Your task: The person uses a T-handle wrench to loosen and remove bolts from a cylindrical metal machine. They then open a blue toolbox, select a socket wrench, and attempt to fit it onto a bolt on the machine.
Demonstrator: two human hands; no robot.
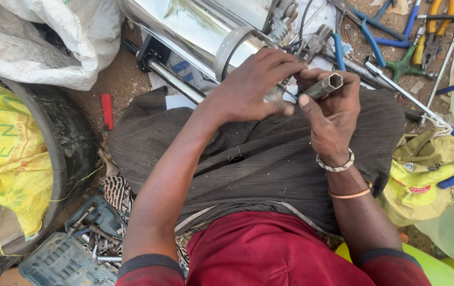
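Fingers of my right hand (338, 114) clamp the grey hexagonal steel socket tube (326, 86) mid-frame, left hand (253, 87) pinching thin wire (285, 91) at its side, fitting unfinished.

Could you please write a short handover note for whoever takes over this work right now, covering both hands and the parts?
Left hand: fingers bent over a thin wire or cable at the tool's end; whether it is pinched is hard to tell.
Right hand: holds a hexagonal socket tube, open end toward the camera.
Both are over the lap, just in front of the shiny metal cylinder.
Pliers and spanners lie on the ground at upper right; an open tool case at lower left.
Done or left: cannot tell from this view.
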